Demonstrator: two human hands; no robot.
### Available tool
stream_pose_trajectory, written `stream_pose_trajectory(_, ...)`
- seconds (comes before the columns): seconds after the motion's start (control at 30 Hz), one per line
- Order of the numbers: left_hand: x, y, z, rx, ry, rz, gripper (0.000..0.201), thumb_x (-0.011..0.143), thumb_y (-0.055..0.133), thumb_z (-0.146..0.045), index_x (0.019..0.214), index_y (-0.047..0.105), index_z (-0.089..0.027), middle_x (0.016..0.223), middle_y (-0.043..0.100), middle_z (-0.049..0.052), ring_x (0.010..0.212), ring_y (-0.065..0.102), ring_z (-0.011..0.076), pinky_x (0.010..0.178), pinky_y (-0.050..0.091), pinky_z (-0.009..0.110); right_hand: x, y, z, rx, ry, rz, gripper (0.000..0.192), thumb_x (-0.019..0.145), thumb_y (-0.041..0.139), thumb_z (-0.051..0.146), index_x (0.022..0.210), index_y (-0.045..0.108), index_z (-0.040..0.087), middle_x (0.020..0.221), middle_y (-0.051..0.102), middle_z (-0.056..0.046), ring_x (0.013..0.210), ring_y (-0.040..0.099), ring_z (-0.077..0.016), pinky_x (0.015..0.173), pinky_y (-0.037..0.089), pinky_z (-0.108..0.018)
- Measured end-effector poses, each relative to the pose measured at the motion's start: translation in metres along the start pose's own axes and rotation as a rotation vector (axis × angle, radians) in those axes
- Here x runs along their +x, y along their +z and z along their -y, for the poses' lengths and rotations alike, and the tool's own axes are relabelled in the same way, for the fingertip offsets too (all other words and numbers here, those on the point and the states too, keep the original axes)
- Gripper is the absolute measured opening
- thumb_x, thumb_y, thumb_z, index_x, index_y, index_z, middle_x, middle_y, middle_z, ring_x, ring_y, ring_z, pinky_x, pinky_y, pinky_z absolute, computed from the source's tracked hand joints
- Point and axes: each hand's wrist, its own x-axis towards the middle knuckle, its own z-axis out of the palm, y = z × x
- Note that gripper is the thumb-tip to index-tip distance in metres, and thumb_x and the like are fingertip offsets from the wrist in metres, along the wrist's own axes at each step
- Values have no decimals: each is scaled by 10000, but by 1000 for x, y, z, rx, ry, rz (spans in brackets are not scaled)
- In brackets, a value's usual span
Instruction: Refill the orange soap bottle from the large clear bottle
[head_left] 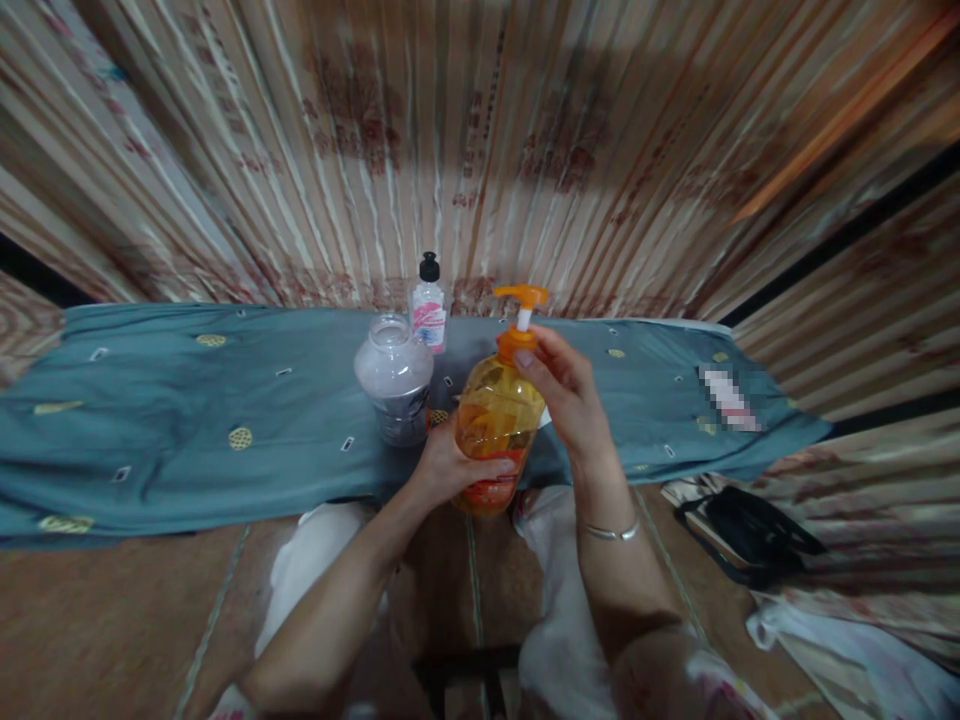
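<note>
From the head camera, the orange pump bottle point(498, 420) is held up over the near edge of the blue cloth point(187, 420). The left hand point(450, 462) is wrapped around the bottle low down, gripping it. The right hand point(571, 400) is curled at the bottle's neck, with fingers point(529, 358) on the orange collar under the pump. Just to the left of the orange bottle stands a clear jar point(393, 378). Behind the jar is a small bottle with a black cap point(429, 303).
</note>
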Motion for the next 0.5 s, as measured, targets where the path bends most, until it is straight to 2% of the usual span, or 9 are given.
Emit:
stream_pose_trajectory(0.17,-1,2,-1,-3,-6,12,727,460,960,-305,1101,659,-138,1144,764,152,1113,719,337,1023,547,508,2,-3,-4,9,16,-62,448,699,842,615,901,627,277,960,745,0,913,702,-184,888,583,-349)
stream_pose_trajectory(0.33,-2,3,0,13,-14,-7,726,450,958,-305,1087,652,-140,1142,760,164,1118,712,353,1027,540,543,0,-7,1,14,45,-1,434,775,758,658,962,709,269,983,767,-13,940,710,-204,907,582,-373)
stream_pose_trajectory(0.5,-1,4,2,3,0,10,713,457,961,-310,1082,664,-142,1111,767,152,1090,725,342,1003,558,526,1,-8,-5,4,29,-92,503,631,885,616,902,651,263,936,754,4,907,708,-180,933,578,-368)
